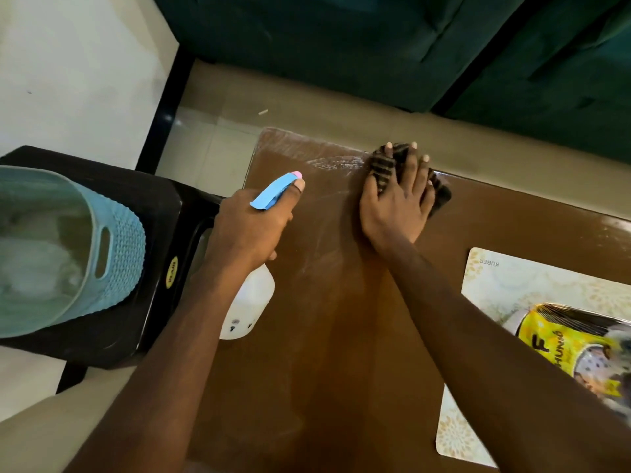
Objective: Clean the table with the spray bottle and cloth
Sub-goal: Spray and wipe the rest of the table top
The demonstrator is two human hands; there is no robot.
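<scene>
The left grip clasped the spray bottle at nine o'clock, ready to spray; the right grip, spread flat, pressed the cloth at twelve o'clock to wipe the counter.

Dark striped cloth (seemingly brown).

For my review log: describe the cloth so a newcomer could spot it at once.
Start at the brown table. Near its far edge, the right hand presses on the cloth. It is dark with pale stripes, unlike the white spray bottle gripped by the left hand.
</scene>
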